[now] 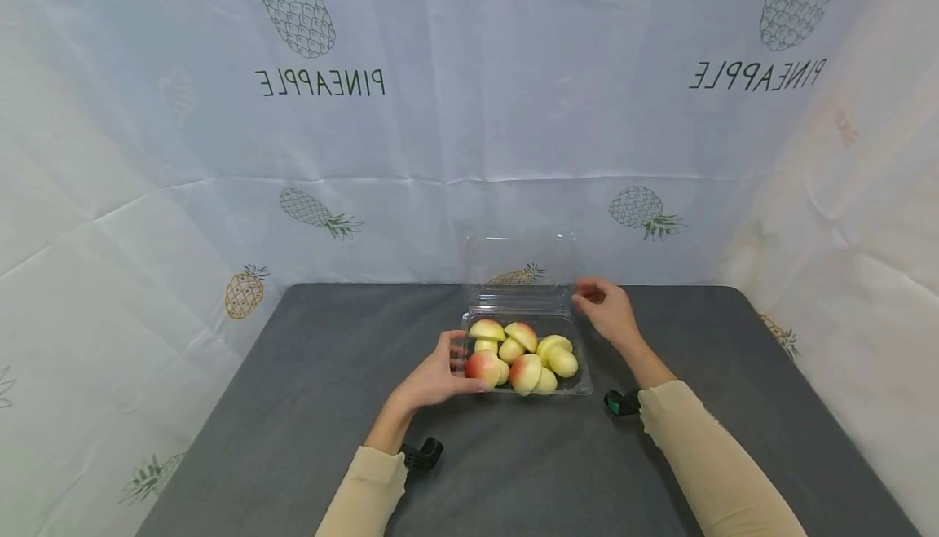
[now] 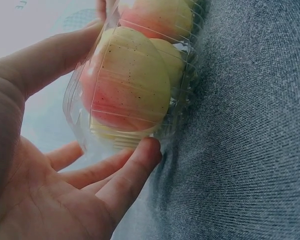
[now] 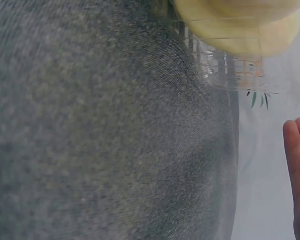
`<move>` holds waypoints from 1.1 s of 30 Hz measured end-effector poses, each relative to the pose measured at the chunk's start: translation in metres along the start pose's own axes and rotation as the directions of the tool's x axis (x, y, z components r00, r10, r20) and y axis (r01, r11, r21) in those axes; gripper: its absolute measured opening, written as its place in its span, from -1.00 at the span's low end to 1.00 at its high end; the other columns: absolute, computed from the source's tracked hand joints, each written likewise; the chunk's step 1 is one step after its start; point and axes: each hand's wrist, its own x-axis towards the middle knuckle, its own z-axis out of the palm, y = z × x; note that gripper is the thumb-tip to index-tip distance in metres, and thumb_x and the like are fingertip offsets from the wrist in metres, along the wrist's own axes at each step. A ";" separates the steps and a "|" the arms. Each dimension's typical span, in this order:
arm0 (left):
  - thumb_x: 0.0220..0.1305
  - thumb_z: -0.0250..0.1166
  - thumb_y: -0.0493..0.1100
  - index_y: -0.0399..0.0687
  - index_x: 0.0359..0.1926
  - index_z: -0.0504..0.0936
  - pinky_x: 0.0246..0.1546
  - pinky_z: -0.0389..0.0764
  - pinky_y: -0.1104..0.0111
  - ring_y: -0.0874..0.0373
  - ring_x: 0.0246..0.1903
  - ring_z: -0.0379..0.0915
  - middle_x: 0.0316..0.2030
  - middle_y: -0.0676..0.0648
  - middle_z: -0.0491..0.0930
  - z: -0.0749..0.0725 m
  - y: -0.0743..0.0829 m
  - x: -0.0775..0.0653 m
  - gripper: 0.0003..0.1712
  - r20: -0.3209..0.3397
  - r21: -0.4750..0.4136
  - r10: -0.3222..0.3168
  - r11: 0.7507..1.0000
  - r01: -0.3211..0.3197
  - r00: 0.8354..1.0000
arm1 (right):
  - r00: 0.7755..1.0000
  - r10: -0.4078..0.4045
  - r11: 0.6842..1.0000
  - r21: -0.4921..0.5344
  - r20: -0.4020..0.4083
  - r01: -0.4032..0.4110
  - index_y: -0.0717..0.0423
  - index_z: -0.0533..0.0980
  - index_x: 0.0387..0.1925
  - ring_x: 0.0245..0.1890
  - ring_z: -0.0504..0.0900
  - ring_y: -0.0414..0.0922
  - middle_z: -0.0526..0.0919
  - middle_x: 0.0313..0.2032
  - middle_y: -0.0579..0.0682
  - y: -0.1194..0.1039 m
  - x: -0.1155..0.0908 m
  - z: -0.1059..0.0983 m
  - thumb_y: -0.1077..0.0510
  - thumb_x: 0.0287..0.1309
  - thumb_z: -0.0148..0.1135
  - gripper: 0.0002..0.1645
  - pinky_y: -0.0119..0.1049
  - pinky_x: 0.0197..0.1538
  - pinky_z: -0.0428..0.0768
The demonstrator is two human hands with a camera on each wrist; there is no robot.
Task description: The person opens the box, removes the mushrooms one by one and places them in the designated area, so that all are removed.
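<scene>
A clear plastic clamshell box sits on the table with its lid raised at the back. Inside lie several mushroom-shaped pieces with yellow caps, most blushed red, and pale yellow stems. My left hand holds the box's left end, thumb at the front corner and fingers along the side wall. In the left wrist view, its fingertips touch the plastic beside a speckled red-yellow cap. My right hand is by the lid's right edge, loosely bent; whether it touches the lid cannot be told.
A dark grey cloth covers the table. Right behind its back edge hangs a white curtain printed with pineapples. Black bands with small devices are on both wrists.
</scene>
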 end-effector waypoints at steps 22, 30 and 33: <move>0.14 0.56 0.04 -0.10 0.51 0.02 0.14 0.52 -0.08 -0.23 0.25 0.39 0.29 -0.30 0.34 0.001 0.001 -0.001 0.14 -0.009 0.019 -0.027 0.999 0.027 1.000 | 0.992 0.010 0.998 0.055 0.127 -0.017 0.25 0.39 0.39 -0.02 0.62 0.14 0.64 -0.02 0.23 0.014 -0.011 0.000 0.27 0.33 0.33 -0.36 0.03 -0.02 0.63; 0.15 0.55 0.04 -0.14 0.51 0.00 0.14 0.52 -0.09 -0.24 0.25 0.39 0.29 -0.31 0.33 0.001 0.006 -0.003 0.14 0.000 0.033 -0.026 0.999 0.026 1.000 | 0.988 -0.005 0.999 0.036 0.151 0.000 0.31 0.36 0.40 -0.03 0.63 0.16 0.65 -0.04 0.24 0.014 -0.011 -0.001 0.23 0.36 0.32 -0.35 0.04 -0.01 0.63; 0.16 0.55 0.04 -0.13 0.52 -0.01 0.14 0.52 -0.09 -0.23 0.25 0.39 0.30 -0.31 0.32 0.001 0.007 -0.003 0.15 0.008 0.037 -0.029 0.999 0.028 1.000 | 0.986 0.002 1.000 0.026 0.164 -0.006 0.32 0.35 0.40 -0.04 0.63 0.16 0.64 -0.04 0.25 0.015 -0.012 -0.001 0.22 0.37 0.30 -0.35 0.01 -0.03 0.63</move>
